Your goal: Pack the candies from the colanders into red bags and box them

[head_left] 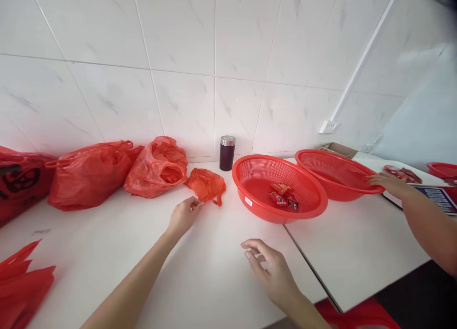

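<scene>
My left hand point(185, 217) is at the lower edge of a small crumpled orange-red plastic bag point(206, 184), its thumb and fingers closed on that edge. My right hand point(269, 269) hovers over the white table with curved fingers, thumb apart, holding nothing. Beyond it stands a red plastic basket point(246, 176) with perforated walls. Several small wrapped snack packets point(282, 198) lie at the bottom of this basket. Left of the small bag sits a bulging red plastic bag point(146, 174) with its mouth gaping.
More filled red bags point(89, 176) line the wall, and flat red bags point(24, 286) lie front left. A dark tumbler point(227, 154) stands behind. At right, another person's hand point(389, 184) touches a second red basket point(321, 186). A gap point(310, 267) runs between the tables.
</scene>
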`<act>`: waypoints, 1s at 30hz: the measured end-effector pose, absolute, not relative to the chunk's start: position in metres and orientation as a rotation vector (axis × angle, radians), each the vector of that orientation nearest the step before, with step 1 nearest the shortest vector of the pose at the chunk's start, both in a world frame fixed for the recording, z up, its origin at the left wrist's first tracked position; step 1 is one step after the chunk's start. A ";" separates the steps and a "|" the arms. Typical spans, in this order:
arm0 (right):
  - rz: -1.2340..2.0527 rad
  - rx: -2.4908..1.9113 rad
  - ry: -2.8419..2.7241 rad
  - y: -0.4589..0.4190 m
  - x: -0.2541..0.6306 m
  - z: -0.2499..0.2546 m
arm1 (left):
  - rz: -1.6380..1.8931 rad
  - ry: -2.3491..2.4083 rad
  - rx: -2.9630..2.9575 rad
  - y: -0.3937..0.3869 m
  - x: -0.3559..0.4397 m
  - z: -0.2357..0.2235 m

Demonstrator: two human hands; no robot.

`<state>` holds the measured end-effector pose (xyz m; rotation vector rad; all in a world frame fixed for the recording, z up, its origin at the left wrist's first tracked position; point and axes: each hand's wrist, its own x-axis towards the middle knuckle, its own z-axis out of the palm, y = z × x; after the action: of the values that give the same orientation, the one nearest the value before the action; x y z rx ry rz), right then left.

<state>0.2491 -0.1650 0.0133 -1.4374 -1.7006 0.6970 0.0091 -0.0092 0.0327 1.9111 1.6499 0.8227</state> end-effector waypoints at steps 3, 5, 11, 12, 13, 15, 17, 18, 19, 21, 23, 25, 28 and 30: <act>0.561 -1.357 -1.703 -0.145 0.226 0.033 | 0.876 1.459 1.788 -0.048 0.013 0.055; 0.426 -1.289 -1.730 -0.135 0.212 0.044 | 0.903 1.261 1.670 -0.069 0.014 0.069; 0.172 -1.278 -1.887 -0.122 0.194 0.036 | 0.649 0.935 1.551 -0.104 -0.001 0.079; 0.216 -1.287 -1.883 -0.122 0.196 0.033 | 0.602 0.933 1.537 -0.109 -0.006 0.076; 0.274 -1.300 -1.866 -0.123 0.198 0.031 | 0.555 0.950 1.530 -0.113 -0.011 0.074; 0.366 -1.338 -1.801 -0.124 0.204 0.031 | 0.455 1.028 1.552 -0.122 -0.022 0.067; 0.414 -1.369 -1.717 -0.126 0.210 0.035 | 0.379 1.128 1.593 -0.130 -0.034 0.060; 0.436 -1.376 -1.668 -0.127 0.213 0.039 | 0.360 1.174 1.608 -0.133 -0.041 0.055; 0.464 -1.376 -1.615 -0.129 0.215 0.043 | 0.351 1.220 1.616 -0.136 -0.048 0.050; 0.554 -1.361 -1.490 -0.134 0.219 0.052 | 0.352 1.362 1.615 -0.140 -0.063 0.040; 0.631 -1.335 -1.355 -0.140 0.224 0.059 | 0.350 1.597 1.599 -0.142 -0.077 0.033; 0.659 -1.312 -1.250 -0.147 0.228 0.064 | 0.348 1.846 1.575 -0.142 -0.087 0.030; 0.642 -1.335 -1.222 -0.156 0.235 0.067 | 0.493 2.085 1.616 -0.143 -0.087 0.035; 0.598 -1.369 -1.280 -0.161 0.239 0.068 | 0.755 2.153 1.755 -0.143 -0.074 0.041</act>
<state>0.2389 -0.1608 0.0683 -1.3686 -1.2798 0.5982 -0.0745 -0.1428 0.0409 1.7546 2.1531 0.7552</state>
